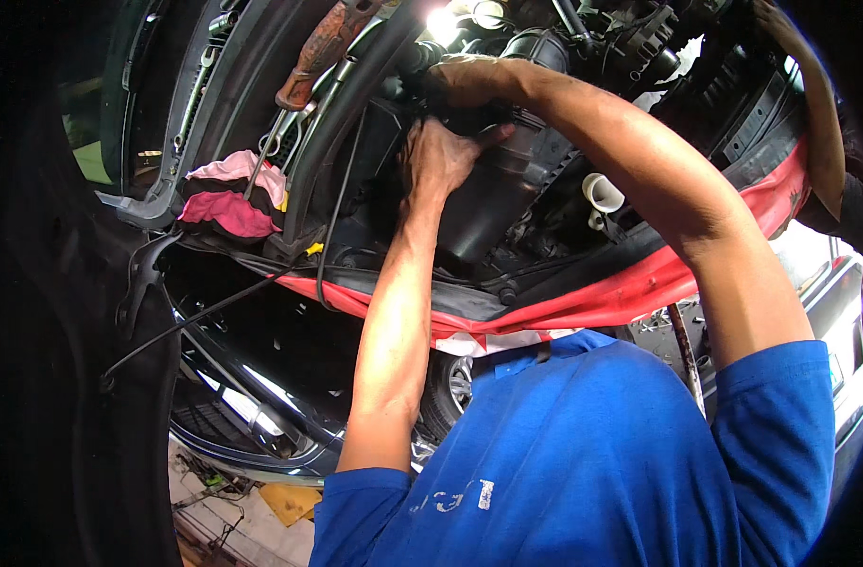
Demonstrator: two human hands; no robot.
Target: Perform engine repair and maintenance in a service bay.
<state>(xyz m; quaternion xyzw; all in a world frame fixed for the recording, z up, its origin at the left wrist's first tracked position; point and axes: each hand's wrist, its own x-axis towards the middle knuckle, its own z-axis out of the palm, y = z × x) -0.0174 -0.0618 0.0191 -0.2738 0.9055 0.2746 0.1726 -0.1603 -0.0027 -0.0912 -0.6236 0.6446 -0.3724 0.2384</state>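
Observation:
Both my arms reach up into a car's engine bay. My left hand [438, 159] is beside a black plastic housing [493, 203]; its thumb stretches across the housing's upper part. The other left fingers bend around a dark part that I cannot make out. Just above, my right hand [471, 80] reaches over from the right, wrist bent. Its fingers go down into a dark gap next to a ribbed black duct [537, 49], where their tips are hidden. What the right hand touches there does not show.
A red cover [583, 307] lines the bay's near edge. On the left ledge lie a screwdriver with a worn orange handle [318, 57], a wrench [195, 99] and a pink-and-black cloth [233, 198]. A thin black rod [200, 317] slants at left. Another person's arm [819, 113] reaches in at far right.

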